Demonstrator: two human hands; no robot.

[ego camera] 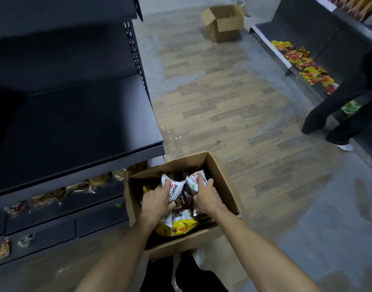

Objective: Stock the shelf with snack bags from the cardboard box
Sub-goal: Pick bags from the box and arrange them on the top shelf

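Reaching into the cardboard box [220, 182] with both hands; we see it open on the floor [223, 91] just right of the dark shelf [79, 123], flaps up, near our feet. Left hand [156, 200] has its fingers [167, 184] curled round a white snack bag [176, 187] with dark lettering, gripping its left side. Right hand [205, 197] grips a second white bag [198, 179] at the box's far side, fingers wrapped over its top edge. The two bags touch each other between the hands. Under them a yellow bag [176, 226] lies against the near wall of the box, with more bags packed beneath; we can't tell how many. The shelf's big upper board is bare and dark. The tier below it carries a row of clear-wrapped pastries [79, 186] along its front edge, and a few more packets [4, 249] sit on the lowest tier at far left. Across the aisle a second shelf [296, 28] holds a strip of red-and-yellow sachets [303, 62]. Another person's dark-trousered legs [339, 114] stand beside that shelf at right. A second open box [223, 23] sits on the floor at the aisle's far end, well apart from ours.
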